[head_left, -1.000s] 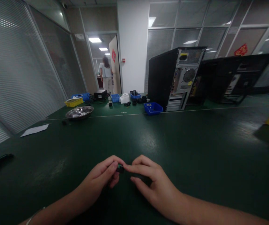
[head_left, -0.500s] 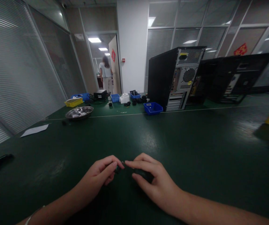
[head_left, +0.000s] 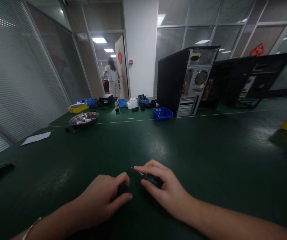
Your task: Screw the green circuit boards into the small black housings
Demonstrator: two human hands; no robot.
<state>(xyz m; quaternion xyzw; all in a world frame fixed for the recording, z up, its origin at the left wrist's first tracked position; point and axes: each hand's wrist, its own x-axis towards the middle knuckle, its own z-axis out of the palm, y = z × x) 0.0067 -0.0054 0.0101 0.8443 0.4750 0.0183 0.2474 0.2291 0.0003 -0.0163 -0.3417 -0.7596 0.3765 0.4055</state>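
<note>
Right hand: my right hand (head_left: 168, 183) is wrapped loosely round a thin tool (head_left: 151, 180), thumb below, index finger laid along the metal shaft.
Tool: dark handle inside my fingers, shaft poking out past the index fingertip, angled up and left.
Left hand: my left hand (head_left: 105, 190) is curled, thumb and index tips apart. Dark patch in the gap; can't tell if that's a small part or just shadow.
Gap: hands near each other, not touching; tool tip sits just beyond my left knuckles.
Slip risk: grip looks light, so a knock or twist could roll the handle out.
Poke risk: bare shaft points across toward the left side; if that hand lifts or the tool jerks, I could jab a finger.
Loss risk: anything small and dark dropped on the dark green table (head_left: 203, 150) would be hard to spot.
Far side: blue tray (head_left: 162, 114) beside the computer case (head_left: 172, 80), well clear of my hands.
</note>
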